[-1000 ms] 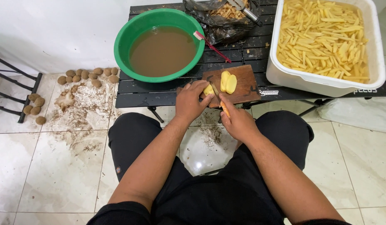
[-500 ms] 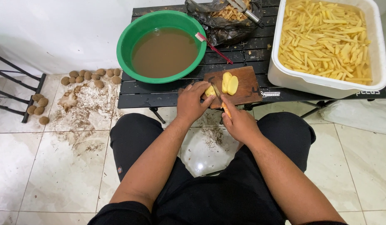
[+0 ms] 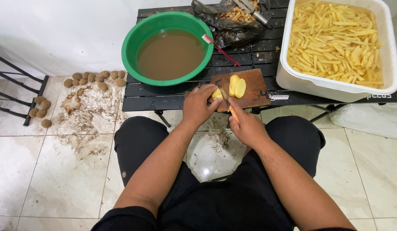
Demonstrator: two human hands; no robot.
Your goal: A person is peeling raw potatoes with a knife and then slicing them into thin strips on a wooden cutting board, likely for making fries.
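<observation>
**Fingers steadying a potato piece under a knife on a cutting board**

The fingers (image 3: 212, 95) of the left hand (image 3: 198, 107) are curled narrowly over a small yellow potato piece (image 3: 217, 93), pinning it to the near left part of a brown wooden cutting board (image 3: 255, 92). Just right of these fingers, the right hand (image 3: 245, 125) is closed around the orange handle of a knife (image 3: 229, 105), whose blade runs up and away from the hand and meets the board right beside the held piece. Whether the edge has entered the potato cannot be told. Slightly beyond and right of the fingers, two peeled potato halves (image 3: 237, 85) lie side by side on the board, apart from the held piece. The board rests at the near edge of a black slatted table (image 3: 258, 55). Beyond and left of the left-hand fingers stands a green basin (image 3: 134, 38) of murky brown water, with a toothbrush-like red-handled brush (image 3: 220, 50) leaning on its right rim. Straight beyond the fingers, a dark plastic bag (image 3: 232, 30) holds peelings and a metal peeler (image 3: 256, 12). Far right of the fingers, a white tub (image 3: 335, 87) is filled with cut potato sticks (image 3: 335, 42) in water. Left of the fingers, off the table, unpeeled brown potatoes (image 3: 93, 78) lie in a row on the tiled floor (image 3: 57, 171) among scattered dirt.
</observation>
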